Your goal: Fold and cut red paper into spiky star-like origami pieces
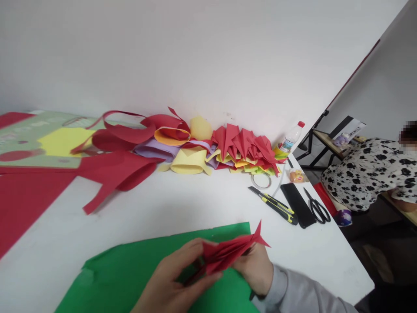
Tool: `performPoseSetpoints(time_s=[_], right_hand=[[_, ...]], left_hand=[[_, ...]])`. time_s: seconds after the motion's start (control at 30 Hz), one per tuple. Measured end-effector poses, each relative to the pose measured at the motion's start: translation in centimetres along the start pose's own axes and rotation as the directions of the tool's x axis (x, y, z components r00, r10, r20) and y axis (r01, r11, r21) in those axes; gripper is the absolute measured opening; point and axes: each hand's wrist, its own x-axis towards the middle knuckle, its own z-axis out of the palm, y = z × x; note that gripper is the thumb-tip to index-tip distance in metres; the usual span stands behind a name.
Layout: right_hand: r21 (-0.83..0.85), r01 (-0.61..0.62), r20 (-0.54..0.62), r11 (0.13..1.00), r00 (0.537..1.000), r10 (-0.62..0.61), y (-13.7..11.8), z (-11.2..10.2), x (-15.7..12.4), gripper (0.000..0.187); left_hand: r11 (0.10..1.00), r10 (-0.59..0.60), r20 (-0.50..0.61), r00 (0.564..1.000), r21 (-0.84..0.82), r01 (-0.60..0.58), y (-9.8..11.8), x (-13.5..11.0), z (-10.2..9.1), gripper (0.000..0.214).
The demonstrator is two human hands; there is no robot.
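Note:
A folded red paper fish is held between my two hands above a green sheet. My left hand pinches its wide left end between thumb and fingers. Behind the forked tail end, my right hand grips the paper from below, its fingers partly hidden by the folds. Similar folded red paper pieces stand in a row at the back by the wall, with yellow and green ones beneath them.
Curled red paper shapes and a pale yellow one lie along the wall. Toward the right are a tape roll, box cutter, black case, scissors and bottle. A person bends beyond the table.

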Motion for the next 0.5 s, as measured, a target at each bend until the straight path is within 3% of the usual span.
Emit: performPoseSetpoints(time_s=[0.03,0.17,0.33,0.5], right_hand=[[0.009,-0.031,0.019,0.999,0.999,0.031,0.2,0.0,-0.1,0.018],[0.109,-0.049,0.067,0.993,0.997,0.042,0.8,-0.6,0.0,0.026],[0.239,0.095,-0.067,0.966,0.994,-0.081,0.6,-1.8,0.4,0.032],[0.207,0.113,-0.127,0.972,0.988,-0.087,0.6,-2.8,0.9,0.029]], left_hand=[[0.999,-0.012,0.058,0.998,-0.037,0.014,0.4,0.3,-0.2,0.014],[0.992,-0.082,0.101,0.991,-0.089,0.091,1.7,1.2,-1.0,0.014],[0.945,-0.255,0.180,0.950,-0.162,0.285,0.7,1.0,-1.6,0.022],[0.951,-0.236,0.142,0.961,-0.170,0.258,0.4,0.9,-1.8,0.021]])
